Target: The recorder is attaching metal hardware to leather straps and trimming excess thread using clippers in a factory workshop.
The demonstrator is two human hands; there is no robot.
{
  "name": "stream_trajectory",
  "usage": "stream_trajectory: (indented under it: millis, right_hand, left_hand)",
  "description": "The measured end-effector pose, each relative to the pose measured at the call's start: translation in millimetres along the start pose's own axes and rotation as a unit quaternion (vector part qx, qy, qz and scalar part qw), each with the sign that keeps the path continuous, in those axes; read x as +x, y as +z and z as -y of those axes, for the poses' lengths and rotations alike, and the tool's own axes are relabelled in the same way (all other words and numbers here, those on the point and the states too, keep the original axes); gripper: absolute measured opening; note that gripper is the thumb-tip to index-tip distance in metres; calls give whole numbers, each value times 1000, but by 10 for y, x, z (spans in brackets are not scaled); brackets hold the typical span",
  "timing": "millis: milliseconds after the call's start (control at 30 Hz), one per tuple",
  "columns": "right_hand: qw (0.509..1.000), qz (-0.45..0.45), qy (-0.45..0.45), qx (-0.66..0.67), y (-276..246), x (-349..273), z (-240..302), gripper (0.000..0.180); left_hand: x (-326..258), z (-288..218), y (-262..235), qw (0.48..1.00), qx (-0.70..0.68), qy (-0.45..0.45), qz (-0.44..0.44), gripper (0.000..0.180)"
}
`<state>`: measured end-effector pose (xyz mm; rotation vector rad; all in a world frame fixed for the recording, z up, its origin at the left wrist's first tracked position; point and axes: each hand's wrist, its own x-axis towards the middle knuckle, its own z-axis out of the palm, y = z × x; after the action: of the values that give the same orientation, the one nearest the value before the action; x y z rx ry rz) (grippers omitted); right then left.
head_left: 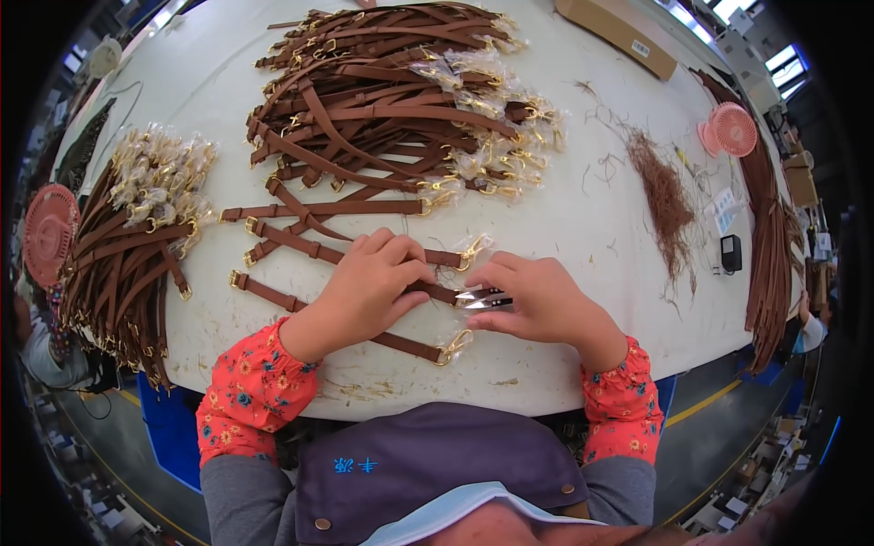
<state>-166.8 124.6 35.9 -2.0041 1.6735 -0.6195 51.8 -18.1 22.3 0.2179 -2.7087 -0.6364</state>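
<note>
Between the thumb and fingers of my left hand (369, 280) is a brown leather strap (438, 291), its end pointing toward my right hand (548, 300). That hand is closed around a small pair of thread snips (487, 298). The snips' silver blades touch or nearly touch the strap end; which one I cannot tell. Nearer to me, another strap (408, 345) passes beneath my left hand and ends in a gold snap hook (453, 348). Just beyond my hands lies a further strap, with a plastic-wrapped gold hook (474, 250).
A big pile of brown straps (364, 114) covers the table's far middle. More straps (118, 273) hang over the left edge by a pink fan (51, 232). To the right are loose threads (662, 200), a black adapter (731, 254), another fan (731, 129) and long strips (767, 209).
</note>
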Motion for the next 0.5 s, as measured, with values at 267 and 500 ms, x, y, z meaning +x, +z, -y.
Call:
stream_trajectory:
  millis: [267, 500]
  right_hand:
    - [996, -17, -50, -77, 7, 3, 33, 33]
    - [992, 19, -51, 117, 9, -15, -50, 30]
  left_hand:
    - [-46, -30, 48, 1000, 12, 3, 16, 24]
    - [26, -125, -99, 970, -192, -131, 73, 33]
